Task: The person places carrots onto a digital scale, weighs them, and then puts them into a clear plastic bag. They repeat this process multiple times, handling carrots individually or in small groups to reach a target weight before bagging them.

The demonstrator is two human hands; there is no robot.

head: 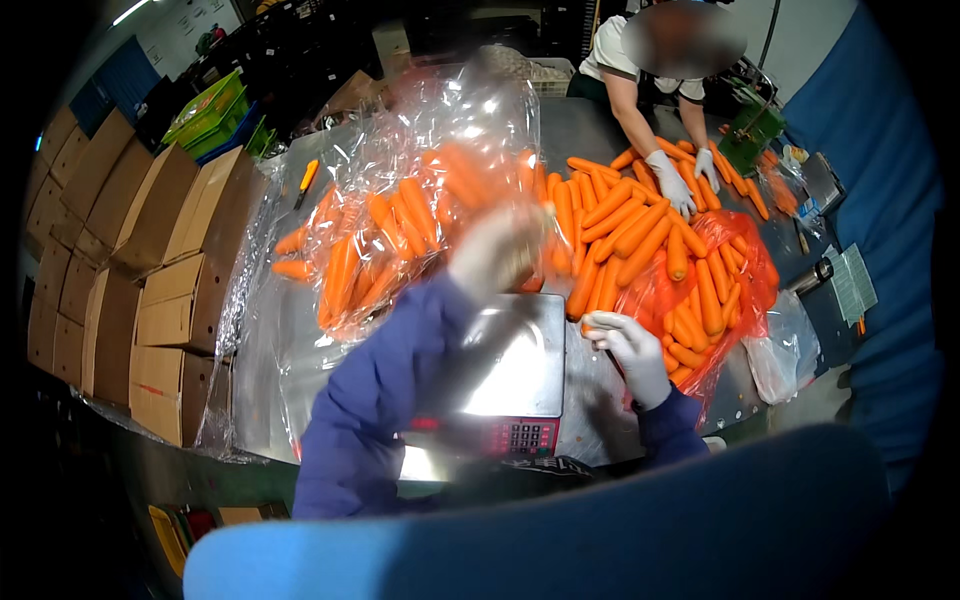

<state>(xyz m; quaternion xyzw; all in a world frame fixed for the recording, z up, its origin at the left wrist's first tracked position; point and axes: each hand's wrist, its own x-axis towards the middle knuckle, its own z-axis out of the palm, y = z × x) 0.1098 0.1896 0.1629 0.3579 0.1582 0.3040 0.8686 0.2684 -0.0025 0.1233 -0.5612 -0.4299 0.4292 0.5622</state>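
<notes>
My left hand (491, 251), in a white glove, is blurred by motion above the steel pan of a digital scale (529, 352); whether it grips anything is unclear. Beyond it lie clear plastic bags (491, 112) with carrots (409, 214) in or under them, some blurred. My right hand (634, 356), also gloved, is right of the scale, at the near end of a pile of loose carrots (615, 225). Its fingers are bent, and a bit of orange shows at the fingertips. A red plastic bag (761, 281) full of carrots lies just beyond it.
Across the metal table, a co-worker's gloved hands (671, 180) touch carrots. An orange-handled utility knife (307, 176) lies at the left. Cardboard boxes (169, 300) line the left edge. A white plastic bag (784, 349), a metal flask (811, 276) and a green device (750, 131) are right.
</notes>
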